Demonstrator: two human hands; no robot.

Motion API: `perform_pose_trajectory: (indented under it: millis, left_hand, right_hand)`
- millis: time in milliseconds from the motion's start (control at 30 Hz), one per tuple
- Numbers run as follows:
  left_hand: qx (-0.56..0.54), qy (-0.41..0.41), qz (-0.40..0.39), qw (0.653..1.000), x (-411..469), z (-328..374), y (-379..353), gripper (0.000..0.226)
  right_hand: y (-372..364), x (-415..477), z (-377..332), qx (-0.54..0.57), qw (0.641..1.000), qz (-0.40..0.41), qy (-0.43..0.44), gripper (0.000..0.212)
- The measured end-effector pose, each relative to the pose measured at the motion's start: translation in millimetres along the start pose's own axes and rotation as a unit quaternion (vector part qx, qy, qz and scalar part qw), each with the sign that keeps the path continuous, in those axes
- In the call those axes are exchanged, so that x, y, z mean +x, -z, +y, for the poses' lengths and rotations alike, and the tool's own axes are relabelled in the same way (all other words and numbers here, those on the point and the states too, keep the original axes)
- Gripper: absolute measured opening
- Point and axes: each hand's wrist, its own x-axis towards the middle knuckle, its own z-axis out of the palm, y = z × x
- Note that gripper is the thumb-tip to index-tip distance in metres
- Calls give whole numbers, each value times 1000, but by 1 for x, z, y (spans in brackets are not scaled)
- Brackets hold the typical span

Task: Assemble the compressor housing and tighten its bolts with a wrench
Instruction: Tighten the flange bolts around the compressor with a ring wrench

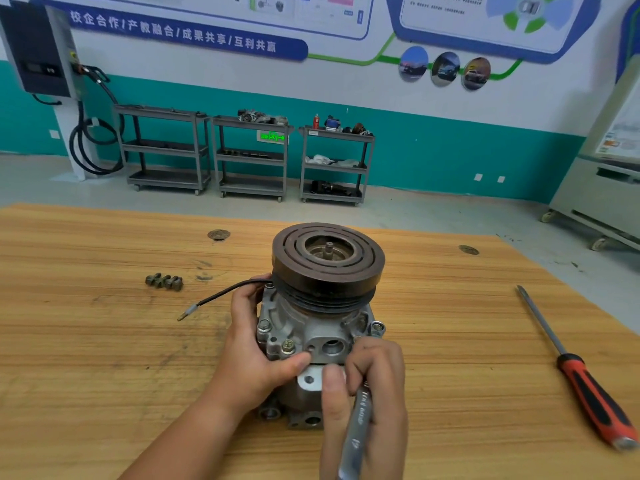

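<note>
A person's right hand curls its fingers and thumb round the silver handle of a wrench at the near edge of a wooden workbench; the tool's head is hidden behind the fingers. The left hand grips the left flank of the compressor housing, its thumb pressed against the front face just below a seated bolt. The housing stands upright in the middle of the bench, its dark grooved pulley on top. A black wire trails from it to the left. A cluster of loose bolts lies well apart on the left, and a red-and-black-handled screwdriver lies on the right. Grey tool carts line the teal wall behind.
</note>
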Motion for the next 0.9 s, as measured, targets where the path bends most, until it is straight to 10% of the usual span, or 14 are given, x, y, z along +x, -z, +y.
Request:
perform_pose_trajectory:
  millis: [300,367,533,767,900]
  left_hand:
    - [7,39,-16,999,-1,-4,5,99]
    - [16,41,-15,999,-2,-4,5,96]
    - [15,38,-9,999,-2,-2,4,89]
    - [12,21,-16,1000,-1,-4,5,89]
    - [5,23,-22,999,0,-5,5,90]
  right_hand:
    - [46,35,-13,63,986,-102,113,39]
    - [63,60,-10,201,971,-126,18,46]
    - [74,118,38,397,830,-130,-370,60]
    - [49,139,90,507,662,-213,-509,54]
    - [42,144,103,574,501,-278,-584,49]
